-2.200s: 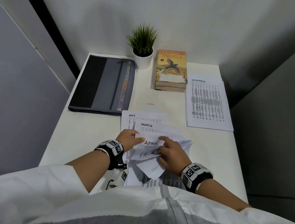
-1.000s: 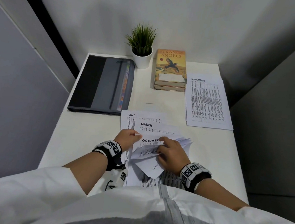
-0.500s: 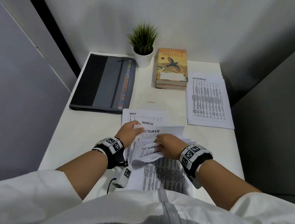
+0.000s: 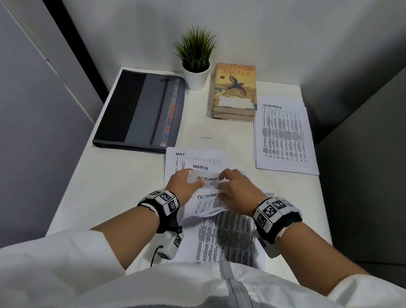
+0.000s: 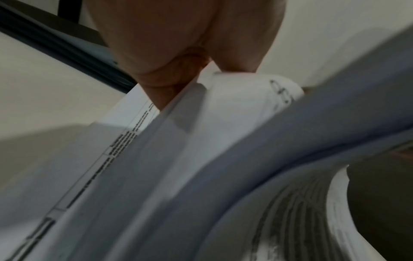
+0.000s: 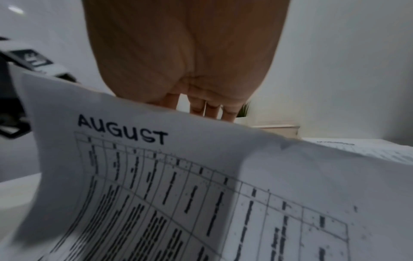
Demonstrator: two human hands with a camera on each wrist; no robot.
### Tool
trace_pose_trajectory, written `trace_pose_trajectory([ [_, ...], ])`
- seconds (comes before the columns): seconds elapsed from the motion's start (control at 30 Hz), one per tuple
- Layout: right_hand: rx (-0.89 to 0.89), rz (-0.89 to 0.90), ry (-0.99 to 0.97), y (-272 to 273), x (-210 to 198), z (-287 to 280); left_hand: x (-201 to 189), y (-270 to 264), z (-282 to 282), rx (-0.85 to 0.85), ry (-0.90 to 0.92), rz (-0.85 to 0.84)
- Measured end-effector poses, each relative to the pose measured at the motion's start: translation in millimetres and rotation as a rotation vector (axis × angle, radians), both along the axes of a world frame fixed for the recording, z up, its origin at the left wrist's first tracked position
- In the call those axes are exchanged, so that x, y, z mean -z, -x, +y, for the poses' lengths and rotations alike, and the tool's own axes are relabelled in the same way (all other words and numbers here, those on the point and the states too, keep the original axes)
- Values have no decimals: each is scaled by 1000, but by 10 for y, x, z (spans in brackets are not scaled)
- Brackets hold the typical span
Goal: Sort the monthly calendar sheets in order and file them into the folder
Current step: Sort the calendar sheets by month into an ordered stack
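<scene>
A fanned stack of calendar sheets lies at the table's near middle, with MAY (image 4: 180, 154) and MARCH (image 4: 200, 167) showing at its far end. My left hand (image 4: 193, 180) pinches the left top corner of an OCTOBER sheet (image 4: 206, 179), thumb on top. My right hand (image 4: 224, 180) grips that sheet's right top edge and holds up several curled sheets. A second OCTOBER sheet (image 4: 208, 196) curls up just below. In the right wrist view an AUGUST sheet (image 6: 143, 176) bends under my right hand (image 6: 201, 109). The dark grey folder (image 4: 139, 111) lies shut at the back left.
A pile of sheets topped by NOVEMBER (image 4: 284, 136) lies at the right. Two stacked books (image 4: 234, 90) and a small potted plant (image 4: 196, 60) stand at the back. Grey partition walls close in on both sides. Bare table (image 4: 120, 183) shows left of the stack.
Both hands have moved away from me along the stack. The APRIL sheet is gone from sight; an OCTOBER sheet is lifted at the far end and a second OCTOBER shows beneath.
</scene>
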State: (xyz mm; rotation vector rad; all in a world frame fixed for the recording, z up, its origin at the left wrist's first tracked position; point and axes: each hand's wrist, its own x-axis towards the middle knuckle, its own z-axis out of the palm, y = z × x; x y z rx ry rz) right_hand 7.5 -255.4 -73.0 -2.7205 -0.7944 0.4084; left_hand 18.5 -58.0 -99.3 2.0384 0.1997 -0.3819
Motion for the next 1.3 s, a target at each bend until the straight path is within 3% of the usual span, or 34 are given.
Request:
trace_pose_trajectory([
  [0.23, 156, -7, -94, -28, 57, -51, -78, 11, 46, 138, 27, -16],
  [0.4, 200, -55, -175, 34, 103, 43, -123, 38, 96, 254, 86, 94],
  [0.47, 217, -54, -196, 94, 108, 54, -106, 24, 131, 234, 140, 147],
  [0.63, 310, 8, -290, 212, 110, 61, 2, -164, 222, 64, 44, 117],
  [0.77, 261, 3, -261, 254, 124, 59, 153, -214, 233, -10, 17, 202],
  [0.87, 236, -4, -246, 298, 142, 34, 198, -235, 211, 30, -56, 254],
  [1.03, 202, 13, -228, 326, 159, 20, 217, -224, 182, 155, -144, 197],
  [1.3, 199, 22, -213, 302, 217, 20, 188, -200, 193, 118, -40, 217],
])
